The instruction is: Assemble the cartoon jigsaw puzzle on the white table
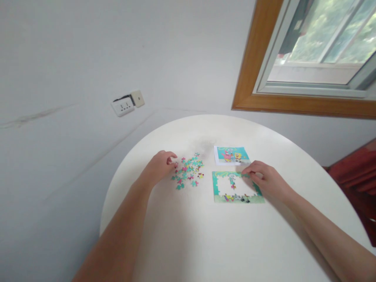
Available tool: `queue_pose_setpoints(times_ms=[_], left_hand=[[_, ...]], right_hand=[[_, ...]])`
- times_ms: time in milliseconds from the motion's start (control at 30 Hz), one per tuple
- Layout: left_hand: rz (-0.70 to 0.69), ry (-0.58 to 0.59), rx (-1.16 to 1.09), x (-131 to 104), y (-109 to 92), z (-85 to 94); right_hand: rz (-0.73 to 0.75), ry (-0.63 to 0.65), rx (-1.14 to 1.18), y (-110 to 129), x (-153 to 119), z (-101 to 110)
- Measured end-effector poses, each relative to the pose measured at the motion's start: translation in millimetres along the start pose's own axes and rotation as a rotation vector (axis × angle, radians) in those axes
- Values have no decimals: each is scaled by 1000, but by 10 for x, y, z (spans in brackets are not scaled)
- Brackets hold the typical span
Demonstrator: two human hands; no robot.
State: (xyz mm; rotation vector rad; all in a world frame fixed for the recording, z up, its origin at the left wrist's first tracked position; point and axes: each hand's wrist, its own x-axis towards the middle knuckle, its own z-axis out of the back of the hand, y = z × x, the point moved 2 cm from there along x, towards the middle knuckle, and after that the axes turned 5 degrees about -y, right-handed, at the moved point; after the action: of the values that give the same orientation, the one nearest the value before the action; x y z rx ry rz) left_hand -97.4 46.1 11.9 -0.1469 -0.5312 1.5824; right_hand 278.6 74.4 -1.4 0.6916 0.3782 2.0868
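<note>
In the head view, loose puzzle pieces (189,170) lie in a scattered heap on the white table (194,243), between the two hands but much closer to the left. The left hand (162,166) is at the heap's left edge, fingers curled and fingertips beside the outermost pieces; whether it grips one I cannot tell. Well to the right of the heap lies the partly built puzzle (226,198), its border framing a gap with a short strip hanging from the far side. The right hand (264,178) reaches over its far right corner, fingers bent; I cannot tell whether they pinch anything. Just beyond the puzzle lies the printed picture (230,154).
</note>
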Motion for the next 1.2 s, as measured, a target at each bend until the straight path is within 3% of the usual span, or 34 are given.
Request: queue_pose_setpoints(times_ms=[133,300,433,567,700,867,1067,1200], left_hand=[[-102,-43,59,-27,-118,42],[-260,120,6,-91,-279,-27],[-277,178,13,-102,-241,-55],[-250,213,-15,-101,-185,-41],[-225,202,-43,-109,-197,-18],[-202,194,-66,-111,-232,32],[-191,144,-65,-90,-196,74],[-185,126,-58,-78,-173,60]], right_hand=[[31,-11,-14,109,32,46],[217,36,-40,497,147,21],[352,116,-126,804,311,-158],[280,116,-178,975,555,-410],[255,167,-116,1050,801,-667],[339,218,-61,1031,1010,-872],[471,282,32,1057,984,-874],[481,304,-24,1110,913,-855]])
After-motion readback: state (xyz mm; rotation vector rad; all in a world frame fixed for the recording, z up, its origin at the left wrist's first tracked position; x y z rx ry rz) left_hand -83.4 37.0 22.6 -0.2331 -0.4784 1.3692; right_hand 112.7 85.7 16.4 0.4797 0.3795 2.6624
